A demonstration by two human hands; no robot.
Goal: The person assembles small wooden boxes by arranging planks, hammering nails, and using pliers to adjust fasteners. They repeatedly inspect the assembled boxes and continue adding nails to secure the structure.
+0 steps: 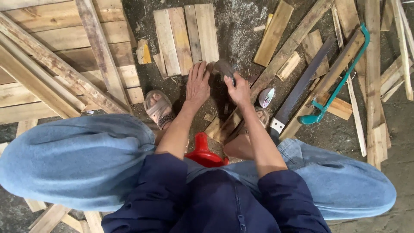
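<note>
sitting on a low red stool (202,151) with knees spread wide in blue jeans, the person reaches both bare arms down toward a dusty concrete floor (241,39) strewn with wood. the left hand (197,84) lies flat and released, fingers straight and together, its fingertips touching the near ends of a row of short pale boards (186,36) laid side by side. the right hand (238,88) is clenched around the handle of a hammer (225,69), whose dark blurred head sits just above the knuckles, close beside the left hand and at the near right corner of the board row. under the right hand a long plank (276,64) runs diagonally from beside the right foot up toward the top right. the left foot, in a clear sandal (158,108), rests just left of the left wrist; the other sandalled foot is partly hidden behind the right forearm. a small pale bowl (266,97) sits just right of the right hand. further right lie a long dark blade with a white handle (302,86) and a green-framed saw (340,82), both resting across loose slats. to the left stands a stack of wooden pallets (60,64), with a weathered slat leaning across it.
</note>
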